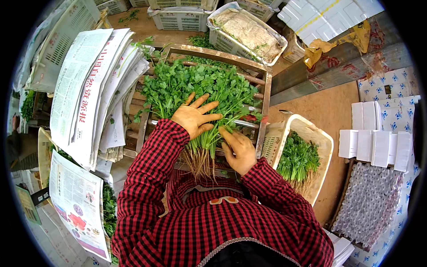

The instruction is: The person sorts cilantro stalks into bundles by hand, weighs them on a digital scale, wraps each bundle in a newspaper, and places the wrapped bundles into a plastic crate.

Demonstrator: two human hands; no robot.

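Observation:
A leafy bunch of cilantro-like herbs (pixel 200 80) lies on a rusty metal rack (pixel 267 96), its leaves away from me and its brown roots (pixel 200 163) towards my body. My left hand (pixel 196 118) rests palm down with spread fingers on the stems and lower leaves. Just right of it, my right hand (pixel 238 148) touches the stems with its index finger, the other fingers partly curled. Under the leaves at the right, a shiny metal bar (pixel 242 122) of the rack shows. Both forearms are in red and black checked sleeves.
Stacked newspapers (pixel 83 86) stand close on the left. A pale plastic crate (pixel 328 143) with rooted green bunches (pixel 297 160) is at the right, beyond it white blocks (pixel 365 143) and a crate of clear plastic rolls (pixel 367 200). More crates (pixel 180 20) line the far side.

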